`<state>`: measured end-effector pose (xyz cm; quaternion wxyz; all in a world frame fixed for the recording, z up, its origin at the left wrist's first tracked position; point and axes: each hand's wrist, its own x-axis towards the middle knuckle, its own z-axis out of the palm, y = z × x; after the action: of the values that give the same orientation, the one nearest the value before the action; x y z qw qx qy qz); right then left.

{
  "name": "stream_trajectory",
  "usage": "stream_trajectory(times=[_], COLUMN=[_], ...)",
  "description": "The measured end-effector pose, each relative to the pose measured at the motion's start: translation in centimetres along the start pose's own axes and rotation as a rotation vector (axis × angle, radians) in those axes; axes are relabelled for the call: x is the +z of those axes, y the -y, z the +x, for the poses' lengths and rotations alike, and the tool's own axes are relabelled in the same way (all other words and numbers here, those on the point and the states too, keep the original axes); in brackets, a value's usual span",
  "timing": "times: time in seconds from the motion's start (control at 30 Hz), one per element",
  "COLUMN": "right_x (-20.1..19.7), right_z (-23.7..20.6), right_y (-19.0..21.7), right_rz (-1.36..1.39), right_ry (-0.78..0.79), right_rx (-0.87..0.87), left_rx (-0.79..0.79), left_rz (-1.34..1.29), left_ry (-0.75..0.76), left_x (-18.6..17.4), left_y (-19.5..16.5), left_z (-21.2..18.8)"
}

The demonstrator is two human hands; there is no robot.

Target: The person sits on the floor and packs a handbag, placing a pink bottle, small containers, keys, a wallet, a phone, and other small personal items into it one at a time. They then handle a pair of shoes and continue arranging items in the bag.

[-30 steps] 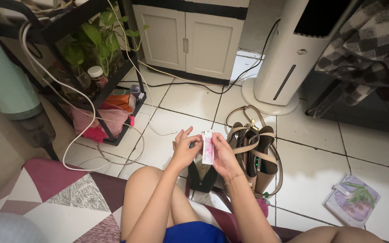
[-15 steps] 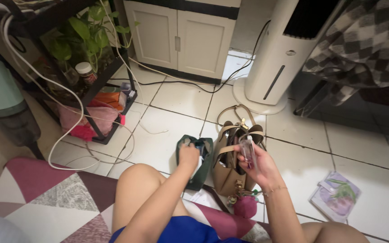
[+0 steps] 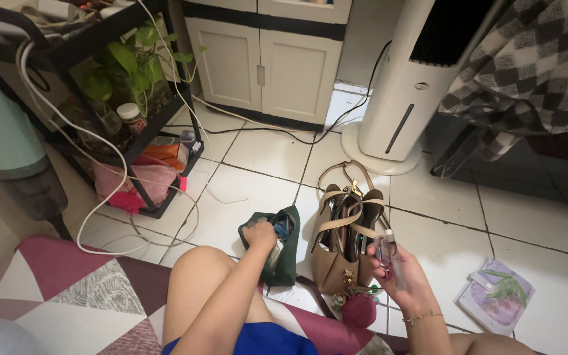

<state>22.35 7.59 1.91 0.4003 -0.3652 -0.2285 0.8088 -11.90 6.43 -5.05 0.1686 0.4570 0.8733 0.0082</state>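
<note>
Since the earlier frame our left hand (image 3: 260, 235) has pushed into the dark green fabric pouch (image 3: 283, 250) on the white tiled floor (image 3: 258, 190), fingers curled inside. Our right hand (image 3: 399, 269) grips a small clear bottle (image 3: 389, 253) beside the open tan leather handbag (image 3: 346, 243).

lighting was pretty flat and soft, typical indoor room light, bright enough everywhere on the white floor tiles (image 3: 258, 190). no harsh glare, just a mild sheen on the tiles near the middle. shadows were faint and short, darkest under the black shelf (image 3: 133, 151) at the upper left and beneath the checked cloth (image 3: 527, 72) at the upper right. wide lens bent the edges, so the cabinet (image 3: 271, 59) up top leaned. the pale blob at the lower left corner was out of focus.
</note>
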Motion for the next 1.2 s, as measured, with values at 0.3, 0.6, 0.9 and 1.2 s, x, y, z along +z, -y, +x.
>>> stream_trajectory(times=[0.3,0.6,0.9,1.2], right_x=[2.3,7.8,7.6,3.5], right_z=[-0.9,-1.5,-0.4,-0.5], right_y=[-1.7,-3.3,-7.7,-2.7], right_rz=[-0.020,0.029,0.082,-0.139], right_ry=[-0.009,0.062,0.014,0.001], right_rx=[0.028,-0.050,-0.035,-0.013], left_rx=[0.064,0.506,0.664,0.794], left_rz=[-0.191,-1.112,-1.118,-0.826], left_ry=[-0.174,-0.107,0.069,-0.532], left_x=[-2.0,-5.5,-2.6,-3.0], left_y=[-0.1,0.2,-4.7,-6.1], left_z=[-1.5,-5.0,-9.7,-10.4])
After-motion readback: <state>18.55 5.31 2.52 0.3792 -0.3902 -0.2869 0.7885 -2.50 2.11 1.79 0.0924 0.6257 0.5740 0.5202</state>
